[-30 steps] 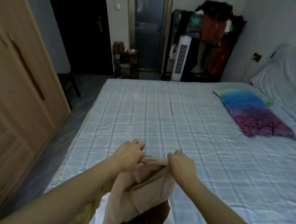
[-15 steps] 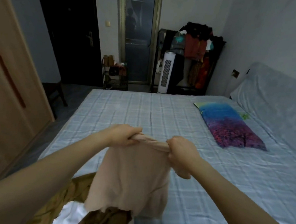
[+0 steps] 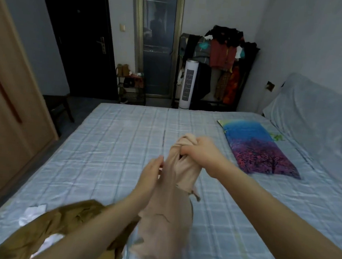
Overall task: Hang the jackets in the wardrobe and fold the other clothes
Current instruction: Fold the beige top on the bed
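Two bare hands work a soft, pale pink garment above a bed covered in a blue-and-white plaid sheet. The right hand, raised over the middle of the bed, has its fingers curled tight round the bunched top of the cloth, which bulges out above the knuckles in a twisted knot. The left hand, lower and just beside it, lies along the fabric's edge with fingers nearly straight; whether it pinches the cloth cannot be told. The garment hangs limp and creased from the grip, its lower end blurred near the bed's near edge. On that same near edge lies a crumpled olive-brown jacket over a scrap of white fabric. Toward the bed's right side rests a flat rectangular pillow printed in blue and purple. Left of the bed stands a wooden wardrobe with smooth tan doors.
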{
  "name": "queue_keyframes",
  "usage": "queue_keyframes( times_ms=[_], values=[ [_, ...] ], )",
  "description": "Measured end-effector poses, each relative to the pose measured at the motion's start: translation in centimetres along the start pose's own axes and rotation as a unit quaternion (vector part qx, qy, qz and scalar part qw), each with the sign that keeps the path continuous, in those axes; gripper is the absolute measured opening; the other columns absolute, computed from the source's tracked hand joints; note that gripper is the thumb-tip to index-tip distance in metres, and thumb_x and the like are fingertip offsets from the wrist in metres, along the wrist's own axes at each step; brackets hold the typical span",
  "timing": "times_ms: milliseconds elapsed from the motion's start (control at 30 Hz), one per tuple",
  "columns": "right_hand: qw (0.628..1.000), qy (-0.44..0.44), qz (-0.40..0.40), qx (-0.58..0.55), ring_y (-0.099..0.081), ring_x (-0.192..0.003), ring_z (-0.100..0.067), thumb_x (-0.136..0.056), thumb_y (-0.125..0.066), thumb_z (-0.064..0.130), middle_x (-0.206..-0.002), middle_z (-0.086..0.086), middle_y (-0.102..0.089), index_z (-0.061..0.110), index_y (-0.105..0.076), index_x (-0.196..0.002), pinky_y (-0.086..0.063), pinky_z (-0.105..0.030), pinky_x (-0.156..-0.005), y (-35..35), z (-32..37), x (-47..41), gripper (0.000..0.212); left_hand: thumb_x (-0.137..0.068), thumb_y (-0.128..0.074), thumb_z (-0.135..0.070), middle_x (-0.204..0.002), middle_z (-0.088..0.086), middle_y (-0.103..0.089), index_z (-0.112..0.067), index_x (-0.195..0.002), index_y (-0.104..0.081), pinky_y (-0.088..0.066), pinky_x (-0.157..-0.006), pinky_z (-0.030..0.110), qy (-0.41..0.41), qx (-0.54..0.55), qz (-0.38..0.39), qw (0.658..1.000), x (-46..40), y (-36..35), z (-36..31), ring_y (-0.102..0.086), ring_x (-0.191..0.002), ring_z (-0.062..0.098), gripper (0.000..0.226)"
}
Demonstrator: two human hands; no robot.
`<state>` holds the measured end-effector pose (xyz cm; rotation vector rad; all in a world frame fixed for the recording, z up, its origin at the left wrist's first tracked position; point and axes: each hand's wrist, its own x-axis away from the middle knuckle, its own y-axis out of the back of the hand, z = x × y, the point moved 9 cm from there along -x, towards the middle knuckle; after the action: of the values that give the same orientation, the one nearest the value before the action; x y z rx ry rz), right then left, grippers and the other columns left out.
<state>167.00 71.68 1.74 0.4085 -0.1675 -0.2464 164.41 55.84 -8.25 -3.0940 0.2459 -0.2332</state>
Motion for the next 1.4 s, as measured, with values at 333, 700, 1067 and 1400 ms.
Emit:
queue_keyframes(
  times_ms=[333,700,1067,1400],
  values=[
    [0.982,-0.021,-0.071,-0.174,-0.068,-0.094,-0.027,-0.084,-0.07,0.013,-0.1,-0.018,-0.071,0.002,-0.068,-0.098,-0.055,-0.04,-0.085,2.8,-0.6,-1.5,0.018,-0.058,-0.064,-0.064,-0.106,-0.01,-0.035,-0.031,-0.1,-0.038,-0.037,-0.085,0.034,-0.069,-0.36,-0.02,0.93,3.2,-5.8,5.6,-0.042,-0.104,0.015,0.059],
    [0.961,-0.06,-0.105,-0.249,-0.064,-0.092,-0.017,-0.088,-0.069,0.019,-0.103,-0.008,-0.067,0.008,-0.062,-0.111,-0.054,-0.03,-0.072,9.5,-1.7,-2.6,0.027,-0.061,-0.064,-0.061,-0.103,-0.012,-0.032,-0.027,-0.097,-0.042,-0.04,-0.083,0.026,-0.219,-0.282,-0.039,0.933,-2.8,-2.9,0.7,-0.039,-0.096,0.008,0.055],
    [0.964,-0.08,-0.056,-0.246,-0.059,-0.076,-0.013,-0.097,-0.053,0.019,-0.088,-0.005,-0.062,0.009,-0.062,-0.092,-0.052,-0.025,-0.062,9.5,-1.4,-4.4,0.014,-0.08,-0.063,-0.022,-0.082,-0.015,-0.058,-0.033,-0.082,-0.051,-0.041,-0.066,0.036,-0.233,-0.298,-0.032,0.925,-5.9,-7.2,-0.7,-0.058,-0.082,0.014,0.016],
    [0.959,-0.137,-0.163,0.187,-0.061,-0.091,-0.027,-0.068,-0.074,0.064,-0.101,-0.012,-0.064,0.0,-0.057,-0.109,-0.05,-0.036,-0.066,17.5,-8.6,-4.3,0.078,-0.103,-0.04,-0.013,-0.092,-0.002,-0.064,-0.019,-0.092,-0.062,-0.038,-0.071,0.008,-0.214,-0.22,0.054,0.95,-11.5,-2.1,-8.4,-0.057,-0.094,0.016,0.026]
  ],
)
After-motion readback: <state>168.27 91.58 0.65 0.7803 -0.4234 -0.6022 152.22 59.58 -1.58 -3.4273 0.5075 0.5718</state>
